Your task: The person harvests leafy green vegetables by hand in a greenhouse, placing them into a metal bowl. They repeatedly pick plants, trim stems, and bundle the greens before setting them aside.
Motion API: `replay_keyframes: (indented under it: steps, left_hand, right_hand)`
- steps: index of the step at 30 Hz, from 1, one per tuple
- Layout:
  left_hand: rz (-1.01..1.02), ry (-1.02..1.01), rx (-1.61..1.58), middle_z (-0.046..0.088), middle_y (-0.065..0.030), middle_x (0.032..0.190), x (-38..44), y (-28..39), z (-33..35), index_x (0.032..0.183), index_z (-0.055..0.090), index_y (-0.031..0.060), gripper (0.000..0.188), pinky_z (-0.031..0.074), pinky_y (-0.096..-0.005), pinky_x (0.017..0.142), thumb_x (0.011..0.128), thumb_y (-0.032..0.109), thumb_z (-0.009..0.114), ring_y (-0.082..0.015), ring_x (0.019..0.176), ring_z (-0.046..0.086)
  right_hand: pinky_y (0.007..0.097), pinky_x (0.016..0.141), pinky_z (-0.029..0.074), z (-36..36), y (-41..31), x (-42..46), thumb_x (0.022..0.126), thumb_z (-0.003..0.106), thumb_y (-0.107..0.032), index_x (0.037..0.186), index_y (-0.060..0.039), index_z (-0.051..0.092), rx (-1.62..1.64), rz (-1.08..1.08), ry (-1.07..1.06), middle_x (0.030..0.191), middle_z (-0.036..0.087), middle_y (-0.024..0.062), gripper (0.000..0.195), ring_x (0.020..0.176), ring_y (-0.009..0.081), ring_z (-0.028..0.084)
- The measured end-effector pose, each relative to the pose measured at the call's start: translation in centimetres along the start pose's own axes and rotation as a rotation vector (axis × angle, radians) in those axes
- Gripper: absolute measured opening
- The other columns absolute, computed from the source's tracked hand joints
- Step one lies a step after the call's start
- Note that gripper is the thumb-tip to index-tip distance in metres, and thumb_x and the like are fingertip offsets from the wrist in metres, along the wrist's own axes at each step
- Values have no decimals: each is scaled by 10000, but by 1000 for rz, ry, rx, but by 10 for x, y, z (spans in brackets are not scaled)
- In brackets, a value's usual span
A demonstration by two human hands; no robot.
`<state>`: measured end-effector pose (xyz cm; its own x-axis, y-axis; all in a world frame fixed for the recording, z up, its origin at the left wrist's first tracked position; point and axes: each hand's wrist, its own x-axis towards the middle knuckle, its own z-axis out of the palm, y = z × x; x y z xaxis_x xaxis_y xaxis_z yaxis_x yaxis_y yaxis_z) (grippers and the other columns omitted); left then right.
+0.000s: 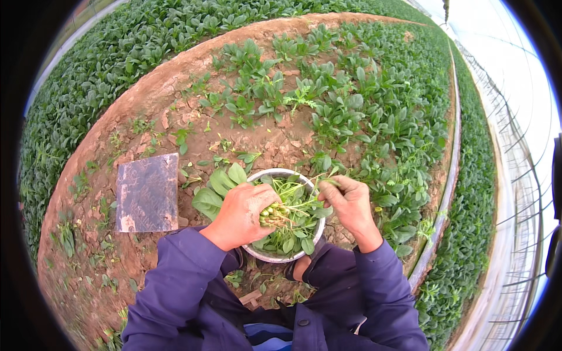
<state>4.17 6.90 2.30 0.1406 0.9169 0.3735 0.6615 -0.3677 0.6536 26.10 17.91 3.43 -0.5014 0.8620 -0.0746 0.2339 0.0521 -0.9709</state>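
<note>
My left hand (243,215) is closed around a bunch of leafy greens that look like spinach. The broad leaves (210,199) stick out to the left, and the cut stem ends (271,215) face right. Under the bunch stands a round pale bucket (319,232), filled with loose leaves and thin stems (292,243). To the right of its rim, my right hand (347,199) pinches a thin green stem with a small leaf (330,180) between thumb and fingers. The bucket's left side is partly hidden by my left hand and the bunch.
A dark, soil-smeared flat sheet (147,193) lies on cracked soil (145,263) to the left. Growing plants (338,109) stand ahead and right. A pale hose or pipe (439,228) runs along the bed's right edge, with greenhouse film (522,175) beyond.
</note>
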Motion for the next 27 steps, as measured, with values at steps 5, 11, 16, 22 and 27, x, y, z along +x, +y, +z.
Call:
replay_keyframes:
  steps: [5,11,16,22,27]
  left_hand:
    - [38,19,37,611,-55,884,2,1,5,897,602,91,392,420,-357,681,565,133,807,-286,741,567]
    - [-40,0,-166,608,-67,859,4,5,10,897,622,64,315,468,-332,703,619,56,769,-234,757,599]
    - [-327,-57,-681,627,-7,877,6,5,8,865,629,25,134,488,-261,742,745,26,688,-80,805,584]
    - [-453,-274,-961,657,-19,959,6,9,-1,960,641,11,200,478,-254,767,767,30,690,-61,825,577]
    - [-493,-76,-892,649,24,964,9,5,-3,1165,640,15,373,484,-234,784,795,8,689,-44,852,577]
  right_hand:
    - [245,579,459,24,3,-9,879,721,-197,1257,24,568,-238,-32,-176,747,629,19,464,614,78,555]
    - [188,466,398,22,-7,-5,972,603,-158,1060,9,666,458,-17,97,690,643,24,200,514,51,510]
    - [189,495,413,-1,-1,4,947,640,-154,1192,-7,603,444,-39,77,742,626,28,288,572,50,526]
    - [193,566,410,27,0,-6,941,645,-129,1188,-17,616,400,24,-224,800,587,-9,272,666,41,510]
    - [235,575,400,10,-3,6,888,690,-81,909,1,689,-142,-398,-102,736,575,-4,84,646,78,504]
